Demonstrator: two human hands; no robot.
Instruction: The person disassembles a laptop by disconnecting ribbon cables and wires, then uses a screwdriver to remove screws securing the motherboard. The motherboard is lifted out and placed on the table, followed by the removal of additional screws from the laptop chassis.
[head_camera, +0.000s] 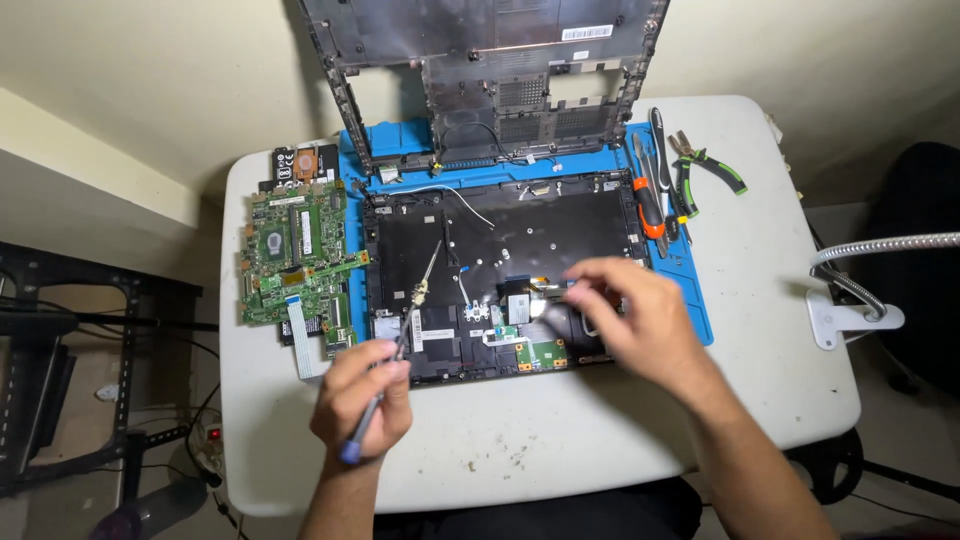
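An opened black laptop base (500, 245) lies on a blue work mat (690, 290), its lid or cover (485, 60) propped upright behind. My left hand (362, 400) grips a screwdriver (415, 300) with a purple-tipped handle, its thin shaft pointing up over the left part of the base. My right hand (635, 315) hovers over the lower right of the base, near a small green board (540, 352). Its fingertips are blurred and pinched around something small I cannot make out.
A green motherboard (295, 255) with a white ribbon cable lies left of the mat. Pliers and other tools (675, 175) rest at the mat's right edge. A clamp lamp with a flexible metal neck (860, 290) sits on the white table's right side.
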